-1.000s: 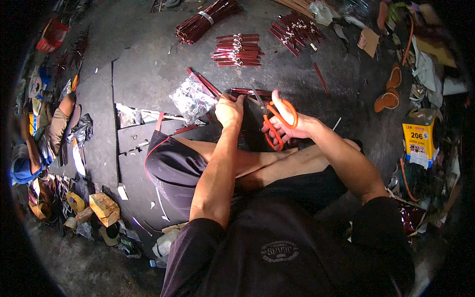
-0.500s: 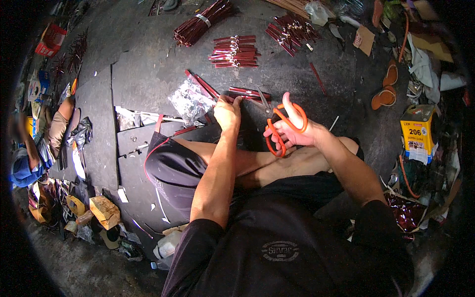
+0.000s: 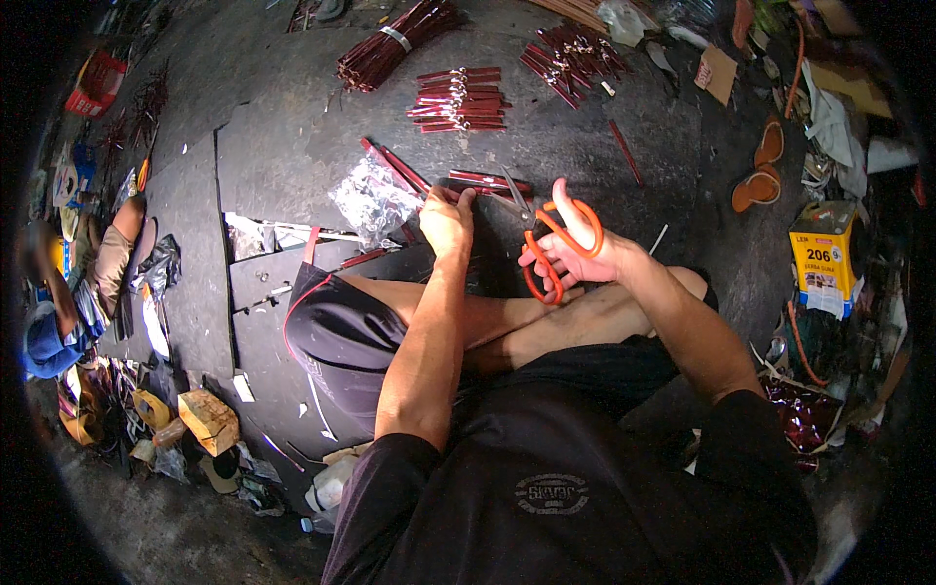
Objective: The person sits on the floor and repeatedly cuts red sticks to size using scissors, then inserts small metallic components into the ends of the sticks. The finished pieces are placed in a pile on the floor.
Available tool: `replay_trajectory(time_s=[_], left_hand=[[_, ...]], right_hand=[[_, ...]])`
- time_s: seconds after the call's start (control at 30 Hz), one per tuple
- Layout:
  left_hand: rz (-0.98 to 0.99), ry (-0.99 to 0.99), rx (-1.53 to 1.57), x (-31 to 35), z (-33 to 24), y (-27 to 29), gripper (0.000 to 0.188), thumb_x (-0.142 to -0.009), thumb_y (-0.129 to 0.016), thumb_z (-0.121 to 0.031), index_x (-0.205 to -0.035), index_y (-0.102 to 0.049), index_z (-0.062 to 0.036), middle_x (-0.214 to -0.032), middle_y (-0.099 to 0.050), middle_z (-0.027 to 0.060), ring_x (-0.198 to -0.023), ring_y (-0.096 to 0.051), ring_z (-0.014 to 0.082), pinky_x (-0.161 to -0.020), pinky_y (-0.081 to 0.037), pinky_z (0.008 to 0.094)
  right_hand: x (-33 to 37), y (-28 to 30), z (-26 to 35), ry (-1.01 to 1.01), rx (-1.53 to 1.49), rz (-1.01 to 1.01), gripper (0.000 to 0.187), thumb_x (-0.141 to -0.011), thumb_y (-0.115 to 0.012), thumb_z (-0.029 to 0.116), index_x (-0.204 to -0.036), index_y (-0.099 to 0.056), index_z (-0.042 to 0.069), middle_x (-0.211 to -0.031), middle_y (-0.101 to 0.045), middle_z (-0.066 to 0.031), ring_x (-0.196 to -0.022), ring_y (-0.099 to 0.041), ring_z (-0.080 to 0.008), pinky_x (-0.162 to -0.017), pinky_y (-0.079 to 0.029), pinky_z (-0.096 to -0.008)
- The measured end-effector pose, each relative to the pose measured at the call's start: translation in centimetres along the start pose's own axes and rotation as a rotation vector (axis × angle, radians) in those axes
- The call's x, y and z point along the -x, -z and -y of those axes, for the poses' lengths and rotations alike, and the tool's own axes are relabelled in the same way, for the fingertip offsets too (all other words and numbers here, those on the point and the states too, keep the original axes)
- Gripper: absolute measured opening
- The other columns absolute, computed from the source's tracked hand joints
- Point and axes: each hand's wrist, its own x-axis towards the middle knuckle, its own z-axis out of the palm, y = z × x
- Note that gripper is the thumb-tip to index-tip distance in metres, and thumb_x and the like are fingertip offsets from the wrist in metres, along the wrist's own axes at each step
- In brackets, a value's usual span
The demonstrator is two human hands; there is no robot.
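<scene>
My left hand [image 3: 448,222] is closed around the near end of long dark red shiny strips [image 3: 398,164], which reach away to the upper left. In my right hand [image 3: 609,255] is a pair of scissors [image 3: 597,222] with orange loop handles; thumb and fingers sit in the loops. The blades stand apart, their tips close to the fingers of my left hand. Just beyond that hand lie short dark red pieces [image 3: 492,182] on the dark board. Crumpled clear plastic [image 3: 366,207] rests left of my left hand, partly under the strips.
Farther off are a row of tied red strips [image 3: 458,102], a looser pile [image 3: 575,63] and a banded bundle [image 3: 400,44]. A single strip [image 3: 626,153] lies to the right. Orange sandals [image 3: 759,190] and a yellow box [image 3: 821,255] are at right. Another person [image 3: 117,244] sits far left.
</scene>
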Motion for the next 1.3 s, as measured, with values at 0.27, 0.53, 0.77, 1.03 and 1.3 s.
replay_trajectory(time_s=[0.27,0.53,0.77,1.03,1.3], left_hand=[[-0.007,-0.022,-0.016,-0.2,0.2,-0.2,0.033,-0.075,-0.08,-0.028,-0.077,-0.061,-0.0021,-0.073,-0.066,0.017,-0.071,-0.067,0.0336,-0.07,-0.052,0.0405],[-0.01,-0.051,-0.018,0.1,0.1,-0.1,0.031,-0.078,-0.077,-0.026,-0.079,-0.059,-0.001,-0.075,-0.066,0.0177,-0.072,-0.067,0.0357,-0.07,-0.052,0.043],[0.736,-0.012,0.461,6.2,-3.4,1.5,0.041,-0.1,-0.038,-0.035,-0.095,-0.055,0.0014,-0.086,-0.063,0.0163,-0.074,-0.062,0.03,-0.074,-0.051,0.0413],[0.869,0.331,0.818,7.1,-4.9,1.1,0.028,-0.102,-0.043,-0.028,-0.105,-0.052,-0.0023,-0.08,-0.053,0.003,-0.07,-0.052,0.0122,-0.065,-0.046,0.0287],[0.901,0.362,0.806,6.6,-4.6,0.8,0.029,-0.102,-0.041,-0.028,-0.111,-0.052,-0.0022,-0.087,-0.056,0.004,-0.074,-0.054,0.0121,-0.063,-0.046,0.0286]], right_hand=[[-0.1,0.7,0.3,0.0,0.02,0.06,0.127,-0.063,-0.014,0.099,-0.114,-0.052,-0.01,-0.082,-0.054,-0.0094,-0.076,-0.06,-0.0246,-0.076,-0.053,-0.0439],[-0.3,1.3,2.0,-0.075,0.135,0.015,0.127,-0.059,-0.016,0.101,-0.105,-0.054,-0.011,-0.081,-0.052,-0.0119,-0.074,-0.061,-0.029,-0.074,-0.052,-0.0446],[-1.0,1.2,4.6,-0.171,0.035,0.051,0.132,-0.05,-0.018,0.105,-0.1,-0.055,-0.012,-0.085,-0.053,-0.0134,-0.078,-0.06,-0.0296,-0.077,-0.052,-0.0469],[-1.0,0.4,6.0,-0.199,0.005,0.065,0.13,-0.048,-0.019,0.105,-0.096,-0.056,-0.01,-0.087,-0.054,-0.0139,-0.077,-0.058,-0.027,-0.077,-0.052,-0.0468],[-2.7,1.1,5.4,-0.227,-0.019,0.06,0.124,-0.05,-0.019,0.105,-0.089,-0.055,-0.007,-0.082,-0.052,-0.013,-0.07,-0.057,-0.0276,-0.076,-0.052,-0.0476]])
